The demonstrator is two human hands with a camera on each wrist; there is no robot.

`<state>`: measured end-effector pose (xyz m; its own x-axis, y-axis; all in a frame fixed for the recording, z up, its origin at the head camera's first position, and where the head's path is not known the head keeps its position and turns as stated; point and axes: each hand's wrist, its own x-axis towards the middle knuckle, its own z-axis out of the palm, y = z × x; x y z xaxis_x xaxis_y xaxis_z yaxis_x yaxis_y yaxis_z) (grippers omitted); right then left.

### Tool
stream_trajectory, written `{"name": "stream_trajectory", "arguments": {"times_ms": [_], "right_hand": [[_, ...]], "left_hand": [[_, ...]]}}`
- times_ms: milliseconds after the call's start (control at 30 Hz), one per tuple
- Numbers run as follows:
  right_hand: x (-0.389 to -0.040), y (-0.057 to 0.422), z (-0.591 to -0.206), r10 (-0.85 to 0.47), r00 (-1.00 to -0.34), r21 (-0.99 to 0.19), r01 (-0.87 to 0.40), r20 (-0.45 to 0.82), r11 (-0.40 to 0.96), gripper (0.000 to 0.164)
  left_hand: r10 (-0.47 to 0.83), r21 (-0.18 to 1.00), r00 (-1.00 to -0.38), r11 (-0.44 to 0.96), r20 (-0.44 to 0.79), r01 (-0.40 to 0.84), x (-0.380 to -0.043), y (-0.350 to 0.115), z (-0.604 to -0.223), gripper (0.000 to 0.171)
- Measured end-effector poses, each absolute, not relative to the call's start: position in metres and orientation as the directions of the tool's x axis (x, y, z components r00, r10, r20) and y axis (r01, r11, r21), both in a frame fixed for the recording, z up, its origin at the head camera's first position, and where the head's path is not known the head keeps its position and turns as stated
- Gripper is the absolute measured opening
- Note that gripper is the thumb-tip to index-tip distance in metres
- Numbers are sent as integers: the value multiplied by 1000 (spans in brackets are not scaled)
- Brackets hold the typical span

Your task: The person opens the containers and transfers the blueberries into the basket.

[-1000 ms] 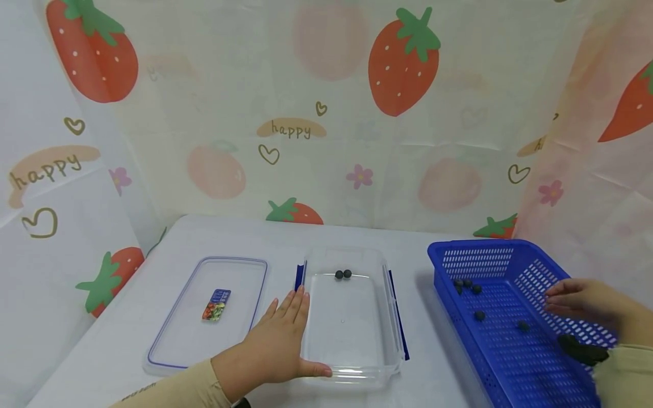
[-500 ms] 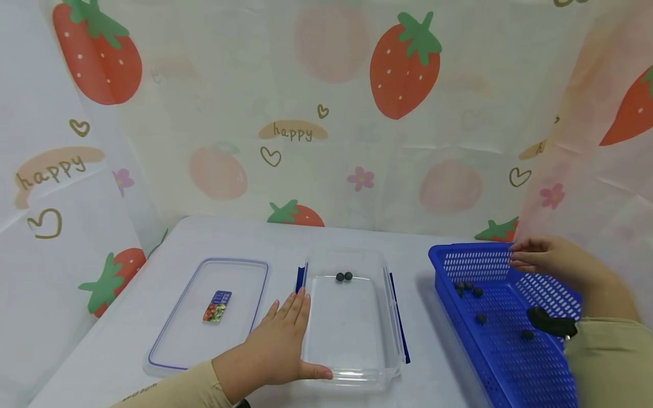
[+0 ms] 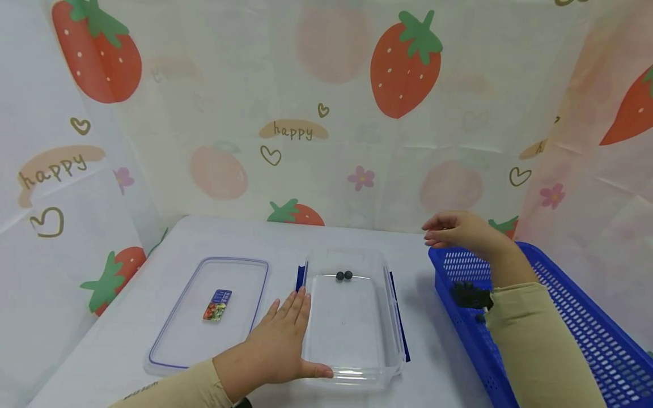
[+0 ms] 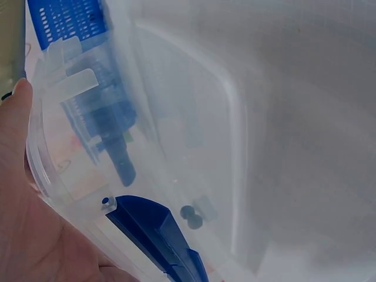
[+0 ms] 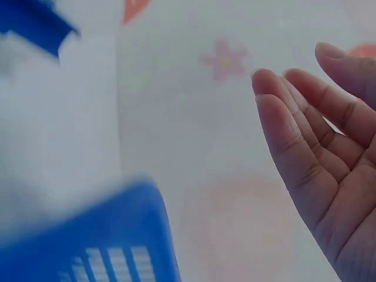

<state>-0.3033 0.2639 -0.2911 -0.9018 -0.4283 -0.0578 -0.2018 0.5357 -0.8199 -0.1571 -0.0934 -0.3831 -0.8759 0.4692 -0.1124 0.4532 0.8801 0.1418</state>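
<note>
My left hand (image 3: 278, 348) rests with straight fingers along the left side of a clear plastic food container (image 3: 344, 323), its thumb on the near rim. In the left wrist view the hand (image 4: 47, 217) lies against the container's clear wall. Two small dark round balls (image 3: 344, 275), like blueberries, sit side by side at the container's far end. My right hand (image 3: 461, 232) hangs above the far left corner of a blue perforated basket (image 3: 576, 300), fingers bent toward the thumb. In the right wrist view no object shows at the fingertips (image 5: 273, 111); I cannot tell whether they pinch something.
The container's lid (image 3: 173, 328) with a colourful label (image 3: 217, 305) lies on the white table at left. Blue side latches (image 3: 400, 317) hang off the container. My right forearm (image 3: 541, 340) crosses the basket, hiding most of the balls inside. A printed curtain (image 3: 342, 141) surrounds the table.
My right hand has risen out of the basket and moved left to its far left corner. The left hand, container and its two balls have stayed in place.
</note>
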Motion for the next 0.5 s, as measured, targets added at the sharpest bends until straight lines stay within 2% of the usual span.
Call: {"name": "stream_trajectory", "arguments": {"times_ms": [267, 500], "right_hand": [[-315, 199, -310, -494, -865, -848, -197, -86, 493, 28], [-323, 152, -331, -429, -891, -875, -81, -151, 477, 20]], "left_hand": [[466, 148, -877, 882, -118, 448, -157, -93, -383, 127], [459, 157, -880, 884, -122, 440, -158, -93, -383, 124]]}}
